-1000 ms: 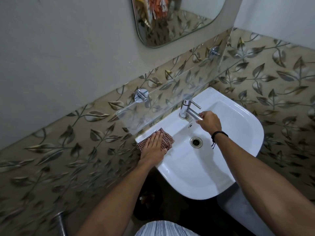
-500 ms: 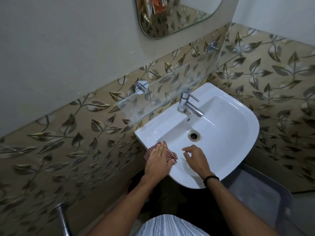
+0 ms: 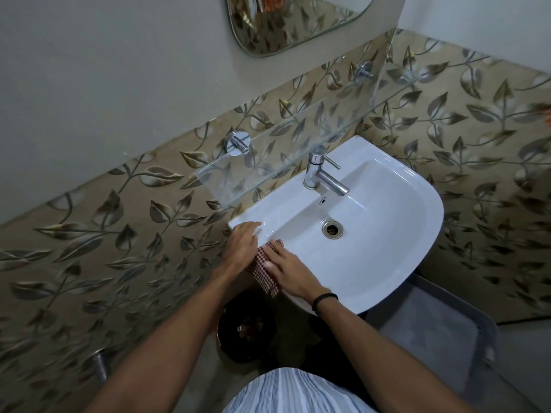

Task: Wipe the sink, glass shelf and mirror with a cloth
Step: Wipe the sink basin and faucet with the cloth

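Observation:
A white sink (image 3: 417,204) hangs on the leaf-patterned tiled wall, with a chrome tap (image 3: 320,177) at its back. A red-and-white checked cloth (image 3: 264,275) drapes over the sink's front-left rim. My right hand (image 3: 287,271) lies on the cloth, pressing it against the rim. My left hand (image 3: 241,245) rests flat beside it, fingers stretched along the sink's left corner. The glass shelf (image 3: 268,162) runs above the tap on chrome brackets. Only the mirror's (image 3: 292,22) lower part shows at the top.
The drain (image 3: 332,229) sits in the middle of the basin. A dark round bin (image 3: 241,332) stands on the floor under the sink. A grey plastic basket (image 3: 441,329) is at the lower right. A metal pipe (image 3: 100,365) rises at the lower left.
My right hand left the tap, came down to the front rim and now lies on the cloth. My left hand slid off the cloth toward the sink's left corner.

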The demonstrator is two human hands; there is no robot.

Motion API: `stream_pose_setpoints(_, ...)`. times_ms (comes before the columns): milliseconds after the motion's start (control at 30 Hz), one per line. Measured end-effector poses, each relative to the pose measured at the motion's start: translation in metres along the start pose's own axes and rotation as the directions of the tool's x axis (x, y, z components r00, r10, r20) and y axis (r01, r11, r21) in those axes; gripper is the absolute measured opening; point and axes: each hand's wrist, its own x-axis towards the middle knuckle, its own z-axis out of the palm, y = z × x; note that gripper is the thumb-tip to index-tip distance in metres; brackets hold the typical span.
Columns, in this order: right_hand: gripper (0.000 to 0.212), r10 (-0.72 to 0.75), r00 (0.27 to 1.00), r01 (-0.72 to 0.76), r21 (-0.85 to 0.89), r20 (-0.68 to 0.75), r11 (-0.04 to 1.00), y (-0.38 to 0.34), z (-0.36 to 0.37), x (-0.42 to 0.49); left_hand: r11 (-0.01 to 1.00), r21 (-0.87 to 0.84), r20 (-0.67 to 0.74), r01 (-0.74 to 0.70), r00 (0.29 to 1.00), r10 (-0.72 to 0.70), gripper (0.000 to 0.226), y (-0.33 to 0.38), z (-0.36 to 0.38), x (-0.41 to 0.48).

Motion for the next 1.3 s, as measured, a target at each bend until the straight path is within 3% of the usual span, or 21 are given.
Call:
stream_pose_setpoints(267,0.054,0.094,0.995,-0.096,-0.232,-0.023,0.968,0.01,0.02,-0.017,0.995,0.022,0.098,-0.098,0.991,0.095,0.043,-0.004,0.006,0.027)
stream_pose_setpoints(600,0.049,0.079,0.994,-0.095,-0.262,-0.07,0.96,0.011,0.016,-0.034,0.942,0.226,0.289,-0.25,0.94,0.181,0.059,-0.006,0.023,0.047)
stream_pose_setpoints(733,0.05,0.095,0.992,-0.114,-0.251,-0.087,0.961,0.008,0.017,-0.031,0.928,0.296,0.262,-0.227,0.953,0.15,0.059,-0.007,0.032,0.046)
stream_pose_setpoints(1067,0.043,0.105,0.993,-0.117,-0.279,-0.059,0.953,0.003,0.004,-0.043,0.947,0.255,0.216,-0.197,0.966,0.143,0.057,-0.005,0.03,0.048)
stream_pose_setpoints(1300,0.041,0.096,0.983,-0.133,-0.253,-0.156,0.958,-0.006,0.015,-0.036,0.952,0.266,0.126,-0.151,0.985,0.121,0.054,0.005,0.039,0.044)
